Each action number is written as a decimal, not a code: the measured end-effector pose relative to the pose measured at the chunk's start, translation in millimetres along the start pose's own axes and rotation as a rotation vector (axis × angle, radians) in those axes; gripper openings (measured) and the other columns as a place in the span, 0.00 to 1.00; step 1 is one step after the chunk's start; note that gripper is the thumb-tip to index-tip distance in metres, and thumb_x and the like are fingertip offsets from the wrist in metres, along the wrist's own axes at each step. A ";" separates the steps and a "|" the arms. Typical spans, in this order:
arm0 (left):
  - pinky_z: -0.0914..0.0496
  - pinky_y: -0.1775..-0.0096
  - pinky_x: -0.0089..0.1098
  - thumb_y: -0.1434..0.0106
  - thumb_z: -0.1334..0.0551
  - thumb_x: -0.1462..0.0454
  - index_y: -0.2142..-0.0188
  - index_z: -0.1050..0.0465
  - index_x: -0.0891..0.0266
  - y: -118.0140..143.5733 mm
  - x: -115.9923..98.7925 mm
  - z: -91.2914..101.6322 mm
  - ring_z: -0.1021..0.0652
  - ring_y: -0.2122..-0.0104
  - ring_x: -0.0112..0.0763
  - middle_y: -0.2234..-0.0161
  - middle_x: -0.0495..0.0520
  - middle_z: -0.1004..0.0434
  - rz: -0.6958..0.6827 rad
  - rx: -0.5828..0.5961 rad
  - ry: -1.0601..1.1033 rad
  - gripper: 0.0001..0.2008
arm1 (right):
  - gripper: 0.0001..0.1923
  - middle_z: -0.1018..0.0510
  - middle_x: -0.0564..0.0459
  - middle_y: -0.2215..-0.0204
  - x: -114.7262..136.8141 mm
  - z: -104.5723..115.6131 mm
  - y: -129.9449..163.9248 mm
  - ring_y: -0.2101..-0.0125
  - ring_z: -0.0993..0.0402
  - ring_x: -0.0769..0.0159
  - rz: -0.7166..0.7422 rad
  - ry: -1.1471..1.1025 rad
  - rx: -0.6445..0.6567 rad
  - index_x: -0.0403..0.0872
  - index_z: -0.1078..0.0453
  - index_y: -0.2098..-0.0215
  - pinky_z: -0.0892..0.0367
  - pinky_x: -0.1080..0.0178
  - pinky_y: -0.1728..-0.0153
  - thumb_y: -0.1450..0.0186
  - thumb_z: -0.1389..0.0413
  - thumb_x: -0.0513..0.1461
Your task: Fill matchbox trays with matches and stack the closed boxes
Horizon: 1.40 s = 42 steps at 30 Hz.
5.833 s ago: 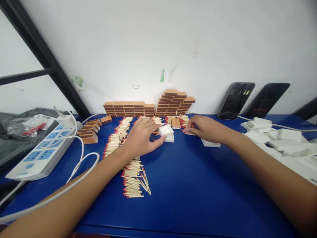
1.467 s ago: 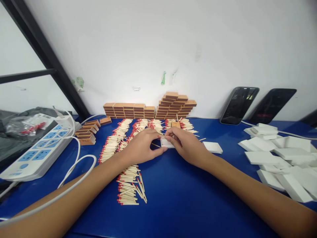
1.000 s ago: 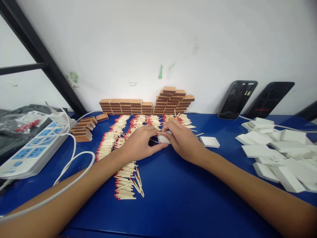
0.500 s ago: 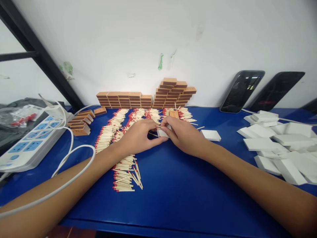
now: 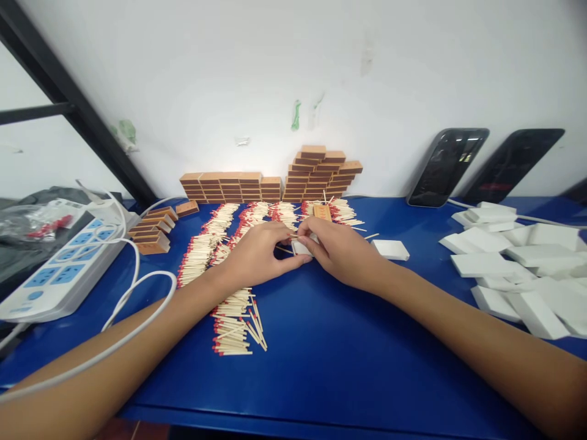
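Observation:
A small white matchbox tray sits between my two hands above the blue table. My left hand curls around its left side, thumb along the near edge and fingers at the far edge. From the right, my right hand is closed, its thumb bent over the tray and its fingertips pinching a matchstick. Part of the tray and its contents are hidden by the fingers. Rows of red-tipped matches lie under and beside my left arm. Just beyond my right hand, an orange matchbox rests on more matches.
Stacked matchboxes line the wall. Another white tray lies right of my hand, and many more form a pile farther right. Two phones lean on the wall. At left are a power strip and a looping white cable.
The view has shifted slightly. Both hands stay around the white tray with almost no visible movement.

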<state>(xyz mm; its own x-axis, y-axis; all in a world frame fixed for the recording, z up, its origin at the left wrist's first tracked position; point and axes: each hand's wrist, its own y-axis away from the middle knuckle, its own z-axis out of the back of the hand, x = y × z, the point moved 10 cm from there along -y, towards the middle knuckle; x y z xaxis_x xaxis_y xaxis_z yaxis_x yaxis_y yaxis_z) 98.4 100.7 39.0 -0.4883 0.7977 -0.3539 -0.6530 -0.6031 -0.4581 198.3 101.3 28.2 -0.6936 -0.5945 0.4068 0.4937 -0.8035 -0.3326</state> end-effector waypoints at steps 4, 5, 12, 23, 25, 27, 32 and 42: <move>0.31 0.60 0.35 0.32 0.31 0.54 0.56 0.19 0.59 -0.1 -1.6 -0.1 0.20 0.63 0.35 0.63 0.51 0.16 -0.017 -0.004 -0.011 0.12 | 0.06 0.20 0.49 0.61 -0.3 1.0 0.5 0.65 0.27 0.59 0.013 0.033 -0.018 0.50 0.35 0.57 0.41 0.61 0.64 0.24 0.52 0.39; 0.31 0.60 0.35 0.32 0.31 0.54 0.56 0.19 0.59 -0.1 -1.7 -0.2 0.20 0.63 0.35 0.63 0.51 0.16 -0.019 -0.005 -0.013 0.12 | 0.06 0.20 0.49 0.61 -1.2 0.6 0.7 0.65 0.27 0.58 0.011 0.041 -0.019 0.50 0.35 0.57 0.41 0.60 0.65 0.24 0.52 0.40; 0.32 0.60 0.35 0.32 0.31 0.53 0.59 0.20 0.61 0.0 1.0 -2.6 0.21 0.64 0.36 0.64 0.52 0.18 0.013 0.019 -0.017 0.13 | 0.04 0.21 0.50 0.62 -2.7 -0.2 1.7 0.67 0.28 0.61 0.040 0.011 -0.040 0.49 0.34 0.56 0.41 0.61 0.65 0.24 0.50 0.39; 0.32 0.60 0.35 0.32 0.31 0.53 0.59 0.20 0.61 -0.2 0.4 -2.8 0.21 0.63 0.36 0.63 0.52 0.17 0.010 0.026 -0.015 0.13 | 0.05 0.21 0.51 0.64 -1.5 0.8 2.1 0.69 0.29 0.62 0.037 0.024 -0.041 0.49 0.34 0.57 0.41 0.61 0.66 0.24 0.50 0.40; 0.32 0.60 0.35 0.32 0.31 0.54 0.59 0.21 0.61 -0.2 0.3 -2.8 0.21 0.63 0.36 0.63 0.52 0.17 0.011 0.029 -0.011 0.13 | 0.05 0.21 0.51 0.64 -2.1 -0.3 2.2 0.68 0.28 0.61 0.035 0.011 -0.034 0.49 0.35 0.57 0.41 0.61 0.66 0.24 0.51 0.39; 0.32 0.60 0.35 0.32 0.31 0.54 0.59 0.21 0.60 -0.3 0.4 -2.7 0.21 0.63 0.36 0.64 0.51 0.18 0.015 0.030 -0.013 0.12 | 0.05 0.20 0.51 0.63 -1.8 -0.9 2.3 0.67 0.27 0.61 0.044 0.000 -0.034 0.49 0.35 0.57 0.40 0.61 0.65 0.24 0.51 0.39; 0.32 0.60 0.35 0.32 0.31 0.54 0.59 0.21 0.60 0.1 0.8 -3.3 0.21 0.62 0.36 0.63 0.51 0.18 0.015 0.029 -0.013 0.12 | 0.04 0.20 0.51 0.64 -1.2 0.2 2.4 0.68 0.28 0.62 0.047 0.015 -0.046 0.49 0.35 0.57 0.40 0.62 0.65 0.24 0.51 0.39; 0.32 0.58 0.36 0.32 0.31 0.55 0.60 0.23 0.61 0.2 -1.8 -2.8 0.21 0.62 0.37 0.63 0.52 0.18 0.008 0.034 -0.021 0.12 | 0.05 0.20 0.50 0.64 -0.5 -0.4 3.4 0.69 0.28 0.61 0.045 0.017 -0.036 0.49 0.35 0.56 0.41 0.62 0.66 0.24 0.51 0.40</move>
<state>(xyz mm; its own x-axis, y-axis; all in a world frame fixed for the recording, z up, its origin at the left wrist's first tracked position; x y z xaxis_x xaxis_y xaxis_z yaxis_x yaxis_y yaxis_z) 100.8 99.1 37.3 -0.5060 0.7927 -0.3400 -0.6679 -0.6095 -0.4271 200.1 98.8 26.5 -0.6804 -0.6290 0.3761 0.5054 -0.7744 -0.3807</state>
